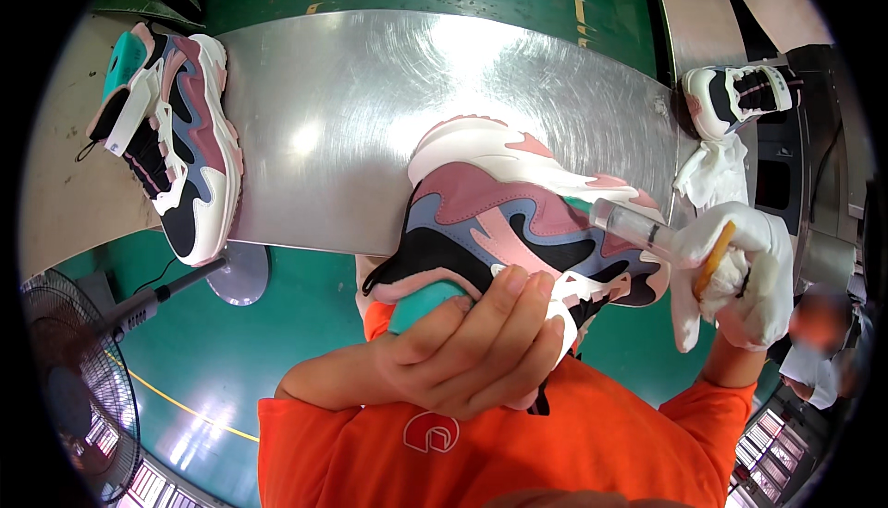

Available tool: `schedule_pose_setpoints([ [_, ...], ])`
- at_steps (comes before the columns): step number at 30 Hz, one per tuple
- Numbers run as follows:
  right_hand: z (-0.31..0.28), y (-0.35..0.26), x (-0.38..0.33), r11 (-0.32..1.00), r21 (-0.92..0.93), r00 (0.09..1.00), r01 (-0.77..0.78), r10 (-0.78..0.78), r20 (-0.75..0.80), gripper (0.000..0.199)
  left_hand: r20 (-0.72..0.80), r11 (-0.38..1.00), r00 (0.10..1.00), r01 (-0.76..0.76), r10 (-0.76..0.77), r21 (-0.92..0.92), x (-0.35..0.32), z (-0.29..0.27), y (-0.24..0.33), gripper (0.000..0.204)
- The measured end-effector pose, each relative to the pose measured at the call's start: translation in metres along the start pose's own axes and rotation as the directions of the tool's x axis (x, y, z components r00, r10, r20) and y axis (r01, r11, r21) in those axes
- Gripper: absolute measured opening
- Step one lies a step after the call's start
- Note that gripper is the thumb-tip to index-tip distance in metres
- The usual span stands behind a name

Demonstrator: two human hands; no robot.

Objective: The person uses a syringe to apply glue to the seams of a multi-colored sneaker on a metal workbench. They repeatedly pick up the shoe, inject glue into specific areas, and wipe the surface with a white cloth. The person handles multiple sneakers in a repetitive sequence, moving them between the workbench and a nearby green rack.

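Note:
A sneaker with a white and pink sole and pink, blue and black upper lies on its side before me. A teal insert fills its opening. My bare left hand is closed around the shoe at its strap and collar. In a white glove, my right hand grips a clear syringe; its green tip meets the seam between upper and sole. A crumpled white cloth and something yellow show in the gloved palm.
A matching sneaker with a teal insert stands at the left end of the metal table. Another shoe and white cloth lie at the right. A fan stands lower left; a blurred person is far right.

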State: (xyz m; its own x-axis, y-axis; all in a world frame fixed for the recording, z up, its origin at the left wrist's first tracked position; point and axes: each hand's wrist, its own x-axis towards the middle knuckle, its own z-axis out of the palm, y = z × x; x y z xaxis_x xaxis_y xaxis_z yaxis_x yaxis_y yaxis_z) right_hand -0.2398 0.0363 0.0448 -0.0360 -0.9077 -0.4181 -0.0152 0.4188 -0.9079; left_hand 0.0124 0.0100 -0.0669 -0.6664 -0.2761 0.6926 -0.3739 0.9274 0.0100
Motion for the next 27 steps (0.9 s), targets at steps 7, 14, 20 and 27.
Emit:
schedule_pose_setpoints([
  [7,-0.009,0.005,-0.005,0.999,0.031,1.000,0.017,-0.018,0.022,0.040,0.035,1.000,0.999,-0.002,0.002,0.006,0.004,-0.004,0.001,0.049],
  [14,-0.022,0.011,-0.008,0.997,0.071,1.000,0.020,-0.021,0.023,0.039,0.080,1.000,0.997,-0.004,0.004,-0.006,0.006,-0.007,-0.001,0.048],
  [20,-0.024,0.014,-0.015,0.995,0.081,0.998,0.060,-0.058,-0.034,0.034,0.142,1.000,0.990,-0.008,0.011,-0.020,0.010,-0.012,-0.002,0.036],
  [27,-0.035,0.024,-0.021,0.969,-0.136,0.978,0.206,-0.207,0.006,0.031,0.127,0.999,0.992,0.014,-0.010,-0.029,0.012,-0.010,0.001,0.014],
])
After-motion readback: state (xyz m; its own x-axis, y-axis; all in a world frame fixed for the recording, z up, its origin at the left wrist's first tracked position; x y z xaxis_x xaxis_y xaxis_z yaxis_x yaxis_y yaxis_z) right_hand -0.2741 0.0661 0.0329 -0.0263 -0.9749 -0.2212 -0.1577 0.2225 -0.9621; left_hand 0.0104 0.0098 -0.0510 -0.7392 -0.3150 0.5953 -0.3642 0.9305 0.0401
